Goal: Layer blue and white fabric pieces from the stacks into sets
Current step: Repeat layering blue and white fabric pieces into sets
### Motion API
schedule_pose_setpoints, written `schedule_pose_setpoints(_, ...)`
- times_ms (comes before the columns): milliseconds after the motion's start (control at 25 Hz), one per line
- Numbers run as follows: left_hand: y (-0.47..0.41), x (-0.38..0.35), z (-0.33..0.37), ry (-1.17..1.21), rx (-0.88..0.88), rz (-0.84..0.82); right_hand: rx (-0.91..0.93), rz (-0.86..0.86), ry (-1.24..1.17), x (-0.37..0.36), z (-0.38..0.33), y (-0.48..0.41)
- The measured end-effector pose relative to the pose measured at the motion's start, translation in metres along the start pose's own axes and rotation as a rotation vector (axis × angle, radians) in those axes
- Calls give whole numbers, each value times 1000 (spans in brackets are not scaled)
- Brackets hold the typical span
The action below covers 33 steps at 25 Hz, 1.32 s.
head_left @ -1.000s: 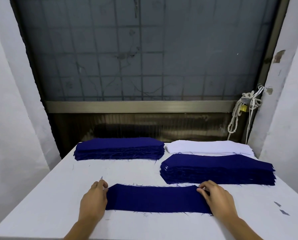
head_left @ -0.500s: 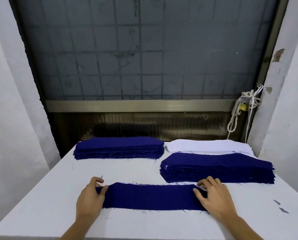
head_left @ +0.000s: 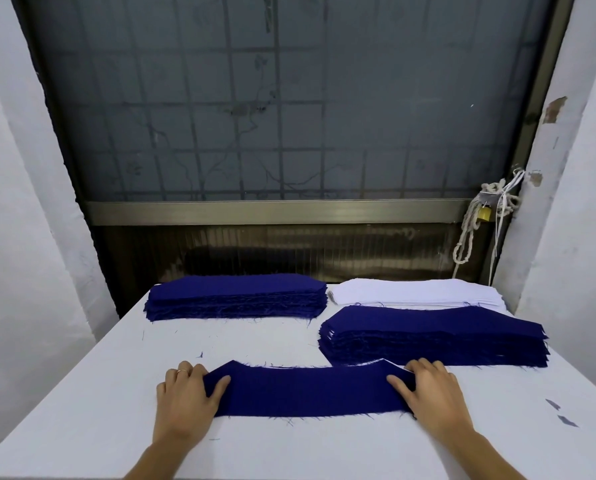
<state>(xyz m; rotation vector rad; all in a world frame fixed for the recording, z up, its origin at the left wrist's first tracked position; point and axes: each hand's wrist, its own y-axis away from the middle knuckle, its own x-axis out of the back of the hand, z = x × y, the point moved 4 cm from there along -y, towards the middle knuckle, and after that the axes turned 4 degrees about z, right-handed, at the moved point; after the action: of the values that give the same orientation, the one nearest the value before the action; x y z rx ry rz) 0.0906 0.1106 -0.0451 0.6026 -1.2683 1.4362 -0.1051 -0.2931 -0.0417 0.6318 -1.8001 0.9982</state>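
A blue fabric piece [head_left: 307, 393] lies flat on the white table [head_left: 81, 410] near its front edge, and a thin white edge shows under its far right corner. My left hand [head_left: 185, 400] grips its left end, thumb on top and fingers round the end. At the right end my right hand [head_left: 431, 393] holds the piece the same way. Behind are two stacks of blue pieces, one at the back left [head_left: 235, 297] and one at the right [head_left: 435, 336]. A stack of white pieces [head_left: 414, 292] sits at the back right.
Small blue scraps [head_left: 563, 415] lie on the table near its right edge. A window with a metal grille [head_left: 282, 116] stands behind the table, and a knotted rope with a padlock [head_left: 485, 213] hangs at its right side. White walls close in on both sides.
Both hands have shifted their hold on the ends of the blue piece, so the thumbs now lie on top. The piece has slid slightly away from me.
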Motion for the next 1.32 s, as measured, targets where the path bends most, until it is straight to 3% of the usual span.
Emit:
schedule_pose_setpoints(520,-9,29,3,650,80,-295,74,-39,-301,34,-18,28)
schedule_pose_setpoints(720,-50,67,43,676,-33,-329,108,102,-394,66,-4,12)
schedule_pose_setpoints(920,-84,84,104,707,-127,-218,27,245,-380,93,43,-32)
schedule_pose_setpoints(1320,-94,22,257,598,-150,-276,-217,3,-33,94,154,-125)
